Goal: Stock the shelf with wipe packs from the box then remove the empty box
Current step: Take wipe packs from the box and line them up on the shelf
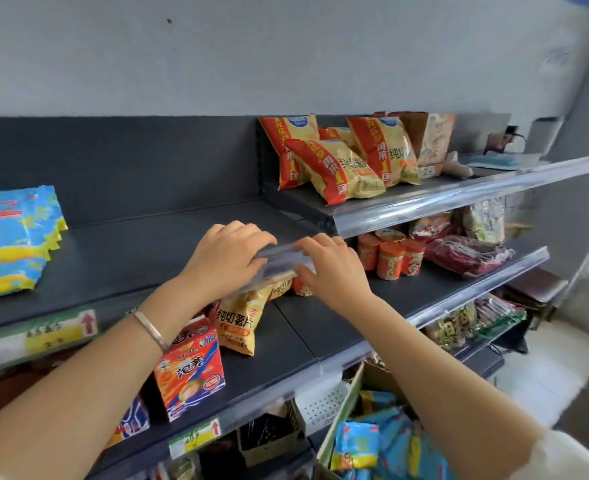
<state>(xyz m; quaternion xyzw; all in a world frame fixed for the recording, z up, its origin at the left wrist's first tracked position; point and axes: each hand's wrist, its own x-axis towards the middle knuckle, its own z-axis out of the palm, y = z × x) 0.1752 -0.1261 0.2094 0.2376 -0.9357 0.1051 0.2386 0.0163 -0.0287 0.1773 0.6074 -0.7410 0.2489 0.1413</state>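
Observation:
Blue and yellow wipe packs (9, 240) stand in a row at the left end of the dark upper shelf (140, 251). More wipe packs (359, 445) lie in an open cardboard box (341, 417) at the bottom right, below the shelves. My left hand (230, 258) and my right hand (327, 265) are side by side at the shelf's front edge. The fingers of both curl over the clear plastic price strip (282, 256) there. Neither hand holds a wipe pack.
Chip bags (334, 164) fill the raised shelf to the right. On the shelf below are a red and blue carton (192, 372), a chip bag (241, 320), orange cups (390, 258) and a dark red packet (466, 254). A white perforated basket (320, 403) sits beside the box.

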